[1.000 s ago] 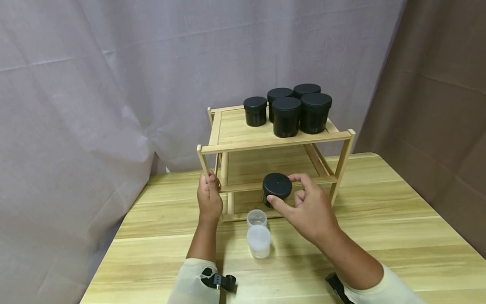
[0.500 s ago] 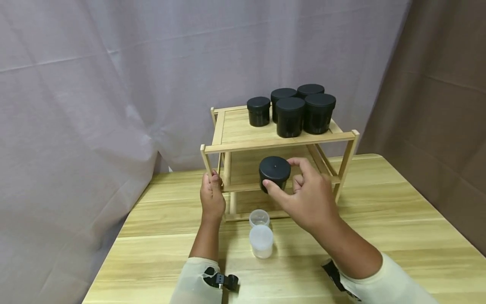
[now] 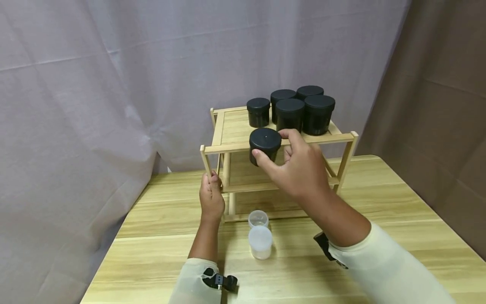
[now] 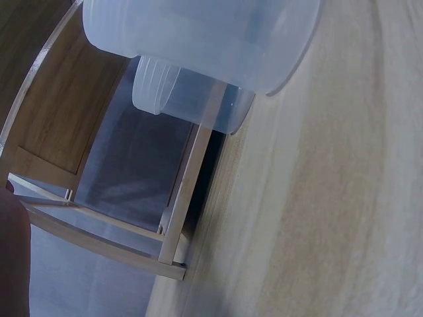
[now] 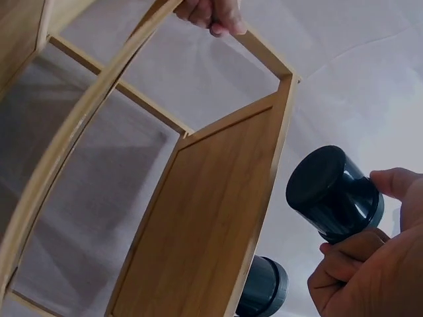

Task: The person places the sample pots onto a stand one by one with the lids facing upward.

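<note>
In the head view my right hand (image 3: 303,166) pinches a black lidded jar (image 3: 264,145) between thumb and fingers. The jar is upright, in front of the front rail of the wooden rack's (image 3: 235,148) top shelf. From below, the right wrist view shows the same jar (image 5: 334,191) off the table, beside the shelf's edge. My left hand (image 3: 211,196) grips the rack's front left post. Several black lidded jars (image 3: 318,114) stand on the top shelf, toward its right and back; a smaller one (image 3: 258,112) is leftmost.
Two translucent plastic jars stand on the wooden table before the rack: a lidded one (image 3: 260,242) in front and another (image 3: 258,218) just behind it. A grey curtain (image 3: 114,84) hangs behind, a brown one (image 3: 436,105) on the right.
My right hand has raised the black jar from in front of the rack's middle shelf to the height of the top shelf's front rail. My left hand has stayed on the post.
</note>
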{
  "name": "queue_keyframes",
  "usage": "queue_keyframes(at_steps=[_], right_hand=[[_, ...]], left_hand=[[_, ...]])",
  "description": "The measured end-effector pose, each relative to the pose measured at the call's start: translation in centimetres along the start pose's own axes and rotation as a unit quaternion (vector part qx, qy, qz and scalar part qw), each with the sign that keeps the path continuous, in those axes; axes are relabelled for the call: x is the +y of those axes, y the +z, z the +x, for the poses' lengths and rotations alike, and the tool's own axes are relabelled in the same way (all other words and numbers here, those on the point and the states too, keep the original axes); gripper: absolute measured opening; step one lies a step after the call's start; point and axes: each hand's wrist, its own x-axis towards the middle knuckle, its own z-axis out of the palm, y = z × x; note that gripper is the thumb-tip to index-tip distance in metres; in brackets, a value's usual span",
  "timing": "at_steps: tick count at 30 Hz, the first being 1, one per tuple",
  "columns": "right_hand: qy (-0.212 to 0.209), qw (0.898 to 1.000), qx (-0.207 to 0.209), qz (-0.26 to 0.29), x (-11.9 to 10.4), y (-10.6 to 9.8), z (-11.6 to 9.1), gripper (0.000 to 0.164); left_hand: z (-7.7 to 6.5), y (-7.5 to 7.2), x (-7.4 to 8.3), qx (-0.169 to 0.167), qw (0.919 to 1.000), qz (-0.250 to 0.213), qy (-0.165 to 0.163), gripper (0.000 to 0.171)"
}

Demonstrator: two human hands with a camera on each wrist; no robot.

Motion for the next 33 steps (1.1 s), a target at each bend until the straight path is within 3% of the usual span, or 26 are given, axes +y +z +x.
queue_keyframes(at_steps=[11,19,27,33], right_hand=[[-0.023,0.999,0.017,-0.036,-0.2,0.6,2.3,0.065],[-0.040,0.995,0.039,-0.082,0.2,1.2,3.8,0.069],[-0.067,0.991,0.042,-0.107,1.3,2.2,4.3,0.071],[-0.080,0.982,0.041,-0.165,1.8,2.6,4.5,0.071]], left_hand=[[-0.1,0.4,0.1,0.000,1.0000,-0.006,-0.006,0.042],[0.0,0.5,0.0,0.002,1.0000,-0.003,0.003,0.048],[-0.1,0.8,-0.2,-0.002,1.0000,-0.007,0.001,0.048],[-0.2,1.1,-0.2,-0.004,1.0000,-0.001,-0.004,0.047]])
